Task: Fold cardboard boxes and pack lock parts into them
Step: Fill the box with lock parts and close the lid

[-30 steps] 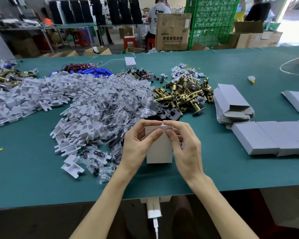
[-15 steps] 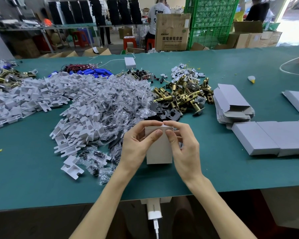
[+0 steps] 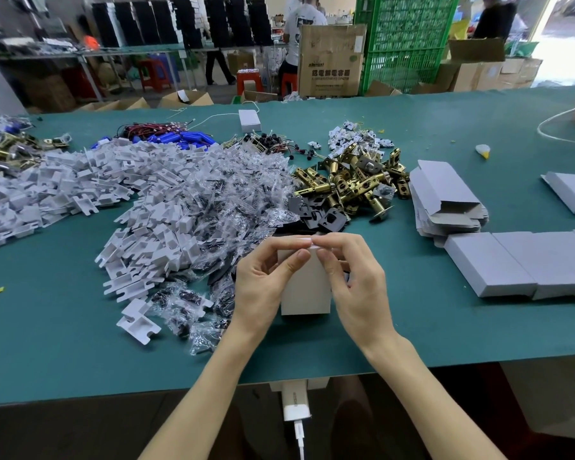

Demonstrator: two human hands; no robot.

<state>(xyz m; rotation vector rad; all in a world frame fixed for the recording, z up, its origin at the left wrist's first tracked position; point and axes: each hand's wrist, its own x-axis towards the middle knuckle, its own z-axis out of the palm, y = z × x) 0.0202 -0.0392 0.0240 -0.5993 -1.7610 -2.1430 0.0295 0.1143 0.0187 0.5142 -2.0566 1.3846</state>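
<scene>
Ok so from my remote seat: the box (image 3: pixel 306 290) sits dead centre of the view, low over the near part of the green counter (image 3: pixel 63 343), and it's stood on end. Its long axis runs 6 to 12 o'clock, with the flap end up at 12 and the closed bottom pointing back at me at 6. I can't tell if the bottom is actually resting on the counter or just hovering over it. The left hand (image 3: pixel 263 287) comes in from 7 o'clock and its grip is clamped on the box's left side, thumb laid across the near face. The right hand (image 3: pixel 356 287) comes in from 5 o'clock, its grip curled round the right side the same way. Both sets of fingertips meet on the top flap at 12 o'clock. Around the box: clear bags of small parts (image 3: pixel 213 200) pile up at 10 to 11 o'clock, touching a big heap of white plastic inserts (image 3: pixel 113 190) further out at 10. Brass latches (image 3: pixel 349 180) are at 1 o'clock. A stack of flat box blanks (image 3: pixel 445 197) is at 2 o'clock, and a row of folded boxes (image 3: pixel 512 260) lies at 3, well apart from the hands. A white charger (image 3: pixel 294 403) hangs off the counter edge at 6 o'clock.
</scene>
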